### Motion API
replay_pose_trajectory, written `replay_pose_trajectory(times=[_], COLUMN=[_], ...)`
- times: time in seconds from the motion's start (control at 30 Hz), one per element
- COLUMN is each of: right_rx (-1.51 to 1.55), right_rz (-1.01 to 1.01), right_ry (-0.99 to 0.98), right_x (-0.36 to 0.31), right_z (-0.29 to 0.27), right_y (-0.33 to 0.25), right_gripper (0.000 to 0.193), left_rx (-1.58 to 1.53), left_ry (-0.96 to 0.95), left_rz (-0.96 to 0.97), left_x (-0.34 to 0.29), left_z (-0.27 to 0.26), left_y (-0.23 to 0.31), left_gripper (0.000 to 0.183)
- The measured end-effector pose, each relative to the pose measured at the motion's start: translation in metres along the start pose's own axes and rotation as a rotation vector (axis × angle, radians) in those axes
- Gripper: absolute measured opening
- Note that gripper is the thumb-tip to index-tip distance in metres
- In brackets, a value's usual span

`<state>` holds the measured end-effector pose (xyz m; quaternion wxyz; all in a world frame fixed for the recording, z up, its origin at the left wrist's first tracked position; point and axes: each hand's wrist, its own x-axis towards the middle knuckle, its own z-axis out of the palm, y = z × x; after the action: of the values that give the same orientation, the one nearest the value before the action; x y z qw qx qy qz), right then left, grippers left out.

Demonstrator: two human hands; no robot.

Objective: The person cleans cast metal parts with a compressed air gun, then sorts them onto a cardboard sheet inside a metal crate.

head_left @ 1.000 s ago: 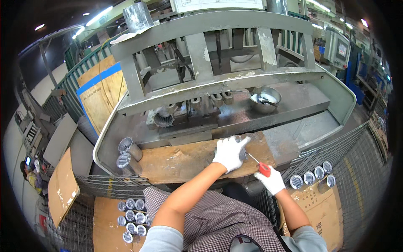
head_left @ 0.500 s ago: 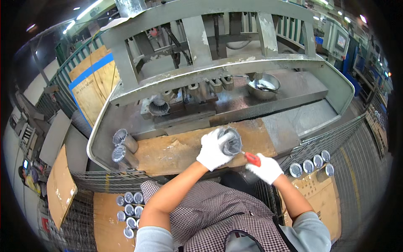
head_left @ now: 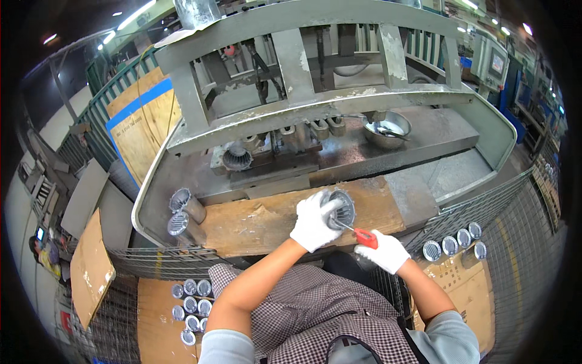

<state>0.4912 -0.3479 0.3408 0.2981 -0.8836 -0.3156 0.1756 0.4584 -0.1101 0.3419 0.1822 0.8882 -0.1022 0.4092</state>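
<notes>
The left hand [head_left: 312, 221], in a white glove, is wrapped around a finned, round metal casting [head_left: 341, 208], fingers curled over its rim and pinching it so that the open end tips up toward the person. Half a second ago the same part sat in much the same grip, and a second ago the glove lay flatter on the wood with the part barely showing; so the casting has been lifted and turned on edge, which reads as the working position for cleaning or picking at its inside. The right hand [head_left: 383, 250], also gloved, is closed around the red handle of a small screwdriver-like tool [head_left: 359, 233], whose thin shaft points up and left, with its tip at the casting's lower rim (whether it touches cannot be told).

Both hands work over a worn wooden board [head_left: 260, 221] on the grey steel counter [head_left: 424, 176]. At the board's left end two more finned castings [head_left: 182, 212] lie on their sides. Behind stands a heavy grey machine frame [head_left: 303, 115], with a metal bowl [head_left: 387, 128] to its right. Below, rows of similar castings rest on cardboard at the left [head_left: 191, 303] and at the right [head_left: 453, 244].
</notes>
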Motion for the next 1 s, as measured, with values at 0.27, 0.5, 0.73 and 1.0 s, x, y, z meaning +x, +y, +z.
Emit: replay_pose_trajectory(times=[0.27, 0.5, 0.73, 1.0], right_rx=[0.016, -0.248, -0.437, -0.490], right_rz=[-0.030, -0.006, 0.340, 0.413], right_ry=[-0.063, 0.435, 0.983, 1.440], right_x=[0.005, -0.003, 0.012, -0.010], right_z=[-0.003, -0.088, -0.170, -0.107], right_y=[0.000, 0.004, 0.140, 0.199], right_gripper=[0.064, 0.053, 0.059, 0.065], left_rx=[-0.098, -0.207, 0.024, 0.232], left_ry=[-0.138, -0.113, -0.395, -0.670], left_rz=[-0.079, -0.250, -0.621, -0.666], left_x=[-0.011, -0.003, -0.005, 0.001], left_z=[-0.007, -0.035, -0.073, -0.117], left_y=[-0.009, -0.004, -0.018, -0.021], left_gripper=[0.049, 0.046, 0.062, 0.078])
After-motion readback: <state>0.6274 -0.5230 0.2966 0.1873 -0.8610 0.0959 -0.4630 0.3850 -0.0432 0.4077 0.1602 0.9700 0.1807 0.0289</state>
